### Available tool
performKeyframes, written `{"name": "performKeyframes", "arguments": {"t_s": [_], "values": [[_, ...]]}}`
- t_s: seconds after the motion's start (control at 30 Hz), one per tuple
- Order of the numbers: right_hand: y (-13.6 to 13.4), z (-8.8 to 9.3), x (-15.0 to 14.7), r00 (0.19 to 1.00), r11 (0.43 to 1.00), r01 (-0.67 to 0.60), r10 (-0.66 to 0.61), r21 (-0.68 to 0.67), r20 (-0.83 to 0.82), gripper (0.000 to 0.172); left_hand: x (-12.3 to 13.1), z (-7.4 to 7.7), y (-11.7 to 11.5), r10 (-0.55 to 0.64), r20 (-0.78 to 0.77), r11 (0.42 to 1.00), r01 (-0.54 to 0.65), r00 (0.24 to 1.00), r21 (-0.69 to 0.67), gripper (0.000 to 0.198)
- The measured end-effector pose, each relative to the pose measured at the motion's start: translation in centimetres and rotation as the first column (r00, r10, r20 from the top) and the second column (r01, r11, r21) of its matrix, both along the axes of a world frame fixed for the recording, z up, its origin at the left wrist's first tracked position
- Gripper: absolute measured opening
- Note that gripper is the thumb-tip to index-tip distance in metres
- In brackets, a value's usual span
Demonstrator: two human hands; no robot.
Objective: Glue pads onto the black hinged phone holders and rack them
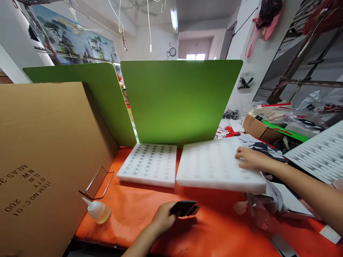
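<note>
In my left hand (164, 216), low over the middle of the table, is a small fanned stack of thin black flat pieces (183, 208), gripped at its left end. My right hand (249, 159) reaches over the right part of a thick white foam tray (211, 164), fingers curled down at its surface. Whatever those fingers may pinch is too small or hidden to make out. Faint rows of slots mark this tray. To its left lies a second white foam tray (150, 164), with rows of small shiny metal pieces set in it.
A large cardboard box (48, 142) stands at left, beside a bent wire stand (103, 189) and a squeeze bottle (98, 211) on the orange tabletop (134, 217). Green panels (179, 100) rise behind. Plastic bags (258, 210), a slotted white sheet (321, 151) and mixed clutter crowd the right.
</note>
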State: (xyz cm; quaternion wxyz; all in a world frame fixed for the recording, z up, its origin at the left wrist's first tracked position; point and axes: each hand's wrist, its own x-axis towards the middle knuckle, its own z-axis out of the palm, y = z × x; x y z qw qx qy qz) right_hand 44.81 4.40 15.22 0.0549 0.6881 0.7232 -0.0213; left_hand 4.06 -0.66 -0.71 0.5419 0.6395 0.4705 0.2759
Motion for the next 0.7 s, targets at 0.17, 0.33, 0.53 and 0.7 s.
{"name": "performKeyframes", "arguments": {"t_s": [0.17, 0.33, 0.53, 0.7], "values": [[1.0, -1.8, -1.1, 1.000, 0.999, -0.013, 0.013, -0.032, -0.007, 0.024, -2.4, -1.2, 0.7, 0.111, 0.185, 0.982, -0.078, 0.977, -0.174, 0.040], [1.9, -3.5, -1.0, 0.998, 0.995, 0.001, 0.005, -0.099, 0.058, 0.030, -3.4, -3.7, 0.4, 0.290, 0.202, 0.922, -0.217, 0.935, -0.322, 0.047], [2.2, -6.9, 0.2, 0.998, 0.991, -0.033, 0.040, -0.133, 0.055, 0.031, -2.2, -5.4, -0.4, 0.333, 0.105, 0.922, -0.300, 0.937, -0.243, 0.055], [2.4, -8.0, 0.9, 0.994, 0.987, -0.092, 0.099, -0.131, 0.051, 0.022, -2.6, -2.7, -1.7, 0.372, -0.203, 0.928, -0.354, 0.906, 0.120, 0.065]]}}
